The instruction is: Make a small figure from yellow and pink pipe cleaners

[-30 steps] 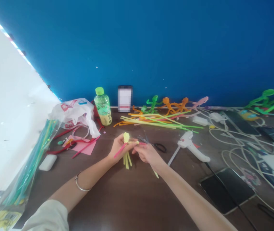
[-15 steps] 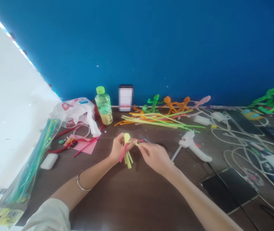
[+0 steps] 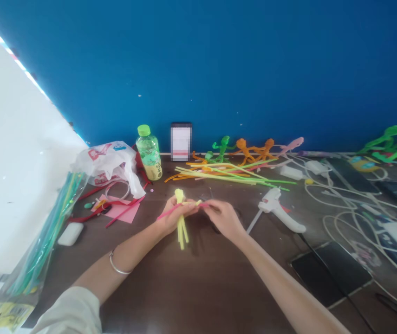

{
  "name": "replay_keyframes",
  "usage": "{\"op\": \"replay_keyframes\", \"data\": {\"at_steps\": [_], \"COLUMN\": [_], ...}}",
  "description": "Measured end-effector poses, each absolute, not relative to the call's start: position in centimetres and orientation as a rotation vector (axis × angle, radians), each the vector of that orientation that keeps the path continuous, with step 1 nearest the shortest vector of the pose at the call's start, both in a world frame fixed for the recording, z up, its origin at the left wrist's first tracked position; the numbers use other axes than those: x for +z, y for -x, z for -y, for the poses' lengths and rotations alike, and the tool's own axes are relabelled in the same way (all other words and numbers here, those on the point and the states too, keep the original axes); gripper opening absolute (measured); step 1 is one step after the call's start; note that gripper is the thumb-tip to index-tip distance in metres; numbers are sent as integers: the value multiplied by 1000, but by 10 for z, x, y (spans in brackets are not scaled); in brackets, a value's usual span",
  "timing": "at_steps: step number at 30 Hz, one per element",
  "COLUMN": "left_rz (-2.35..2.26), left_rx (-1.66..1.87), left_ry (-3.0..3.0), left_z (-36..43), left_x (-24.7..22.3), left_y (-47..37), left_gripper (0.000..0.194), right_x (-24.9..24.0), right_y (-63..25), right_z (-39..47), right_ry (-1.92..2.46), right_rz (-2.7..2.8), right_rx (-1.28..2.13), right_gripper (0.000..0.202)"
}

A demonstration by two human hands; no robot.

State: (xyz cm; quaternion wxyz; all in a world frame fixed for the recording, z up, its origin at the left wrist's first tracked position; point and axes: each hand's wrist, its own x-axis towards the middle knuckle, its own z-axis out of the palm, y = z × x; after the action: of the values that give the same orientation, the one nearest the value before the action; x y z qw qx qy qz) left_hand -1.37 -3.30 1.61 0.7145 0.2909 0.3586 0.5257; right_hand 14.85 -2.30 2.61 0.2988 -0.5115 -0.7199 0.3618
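Observation:
A yellow pipe-cleaner figure hangs upright over the middle of the dark table, its legs pointing down. My left hand is closed on its upper part, with a pink pipe cleaner lying across it. The fingertips of my right hand pinch the pink strand just right of the figure's yellow arm end. Scissors, partly hidden, lie behind my right hand.
A white glue gun lies to the right, near a black tablet and tangled cables. Behind are a green-capped bottle, loose pipe cleaners and a propped phone. A plastic bag stands left.
The pink strand has swung from hanging down to lying across my left hand. The yellow legs hang straighter, and my right hand has shifted slightly left and up.

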Motion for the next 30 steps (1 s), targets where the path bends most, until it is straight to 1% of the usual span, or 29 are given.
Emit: {"op": "replay_keyframes", "data": {"at_steps": [5, 8, 11, 14, 17, 20, 22, 25, 30], "left_rz": [-851, -979, -1074, -1126, -1129, -1074, -1018, -898, -746], "left_rx": [1248, 1314, 1355, 1362, 1323, 1231, 1166, 1087, 1065], "left_ry": [-792, -858, -927, -1000, -1059, -1077, -1069, -979, -803], "left_z": [32, 32, 32, 33, 33, 33, 34, 34, 34], "left_x": [16, 11, 8, 6, 4, 3, 5, 8, 14], "left_y": [12, 14, 15, 15, 15, 16, 16, 16, 17], "left_gripper": [30, 30, 31, 30, 30, 29, 29, 32, 40], "right_x": [25, 30, 36, 44, 51, 57, 57, 53, 35], "right_y": [-135, -133, -136, -141, -148, -155, -158, -159, -152], "right_z": [32, 38, 43, 46, 42, 33, 25, 16, 17], "right_ry": [1308, 1314, 1347, 1395, 1339, 1254, 1234, 1247, 1345], "right_rz": [1857, 1957, 2112, 2278, 2390, 2402, 2338, 2175, 1916], "right_rx": [1184, 1167, 968, 659, 387, 296, 360, 567, 838], "right_gripper": [27, 31, 31, 31, 29, 26, 22, 18, 22]}}
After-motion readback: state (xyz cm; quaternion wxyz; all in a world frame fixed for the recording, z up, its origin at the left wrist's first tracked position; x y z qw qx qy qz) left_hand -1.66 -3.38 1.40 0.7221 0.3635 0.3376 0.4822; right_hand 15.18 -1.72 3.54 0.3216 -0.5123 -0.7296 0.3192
